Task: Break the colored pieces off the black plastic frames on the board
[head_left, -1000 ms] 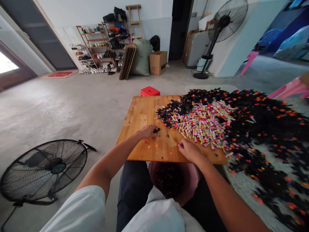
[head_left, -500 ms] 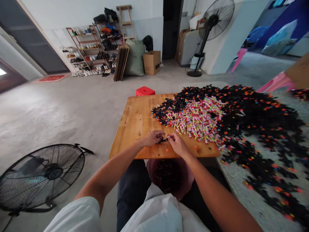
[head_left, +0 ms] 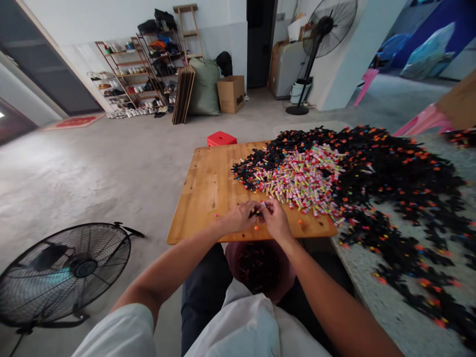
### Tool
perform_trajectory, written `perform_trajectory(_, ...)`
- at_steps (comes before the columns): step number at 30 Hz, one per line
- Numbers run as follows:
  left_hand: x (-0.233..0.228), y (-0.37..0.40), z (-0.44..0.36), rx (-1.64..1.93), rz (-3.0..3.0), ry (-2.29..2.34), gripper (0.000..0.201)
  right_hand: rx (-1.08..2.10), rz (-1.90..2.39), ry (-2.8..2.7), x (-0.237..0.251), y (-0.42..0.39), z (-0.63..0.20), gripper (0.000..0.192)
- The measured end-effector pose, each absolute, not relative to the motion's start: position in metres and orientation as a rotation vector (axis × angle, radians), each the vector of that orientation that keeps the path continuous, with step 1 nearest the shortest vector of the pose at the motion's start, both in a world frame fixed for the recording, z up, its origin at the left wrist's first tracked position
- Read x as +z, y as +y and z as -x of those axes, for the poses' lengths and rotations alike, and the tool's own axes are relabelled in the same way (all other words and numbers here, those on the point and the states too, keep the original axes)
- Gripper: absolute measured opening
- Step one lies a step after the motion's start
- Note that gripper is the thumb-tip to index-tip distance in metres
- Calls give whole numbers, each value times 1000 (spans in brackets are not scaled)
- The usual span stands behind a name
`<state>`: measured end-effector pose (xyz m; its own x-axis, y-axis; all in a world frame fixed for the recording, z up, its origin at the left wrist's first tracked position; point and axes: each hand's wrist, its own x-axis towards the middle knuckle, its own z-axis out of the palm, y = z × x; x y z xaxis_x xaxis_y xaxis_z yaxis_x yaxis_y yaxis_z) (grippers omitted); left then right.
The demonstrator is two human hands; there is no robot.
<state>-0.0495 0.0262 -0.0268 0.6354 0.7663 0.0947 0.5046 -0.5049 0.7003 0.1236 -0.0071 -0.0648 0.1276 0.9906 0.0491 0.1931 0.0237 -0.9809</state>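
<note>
- A small black piece (head_left: pixel 256 214) was pinched at mid-frame, between both hands' fingertips, above the wooden board (head_left: pixel 208 188).
- The left hand (head_left: pixel 240 218) and right hand (head_left: pixel 275 220) were closed together on it.
- The colourful pile (head_left: pixel 301 178) was heaped just to the upper right.

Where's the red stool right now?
In the head view, the red stool stands on the floor just past the far left corner of the wooden board, left of the black pile.
</note>
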Motion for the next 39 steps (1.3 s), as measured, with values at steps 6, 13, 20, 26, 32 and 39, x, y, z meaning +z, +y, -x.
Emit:
perform_trajectory(6,-18,18,46,491,-2444,1105,20,1038,1255,-1243,-46,-18,-127,47)
perform_trajectory(13,-11,27,61,556,-2714,843,39,1105,1204,-1328,-31,-25,-144,41)
perform_trajectory(20,11,19,62,447,-2788,796,45,1119,1197,-1361,-25,-31,-148,39)
perform_trajectory(26,13,15,61,334,-2908,846,46,985,1299,-1550,-15,-35,-157,33)
perform_trajectory(32,10,15,57,296,-2887,893,42,1160,1274,-1490,-22,-36,-160,35)
perform_trajectory(39,5,13,59,267,-2637,740,40,1364,1202,-1471,-36,-41,-167,38)
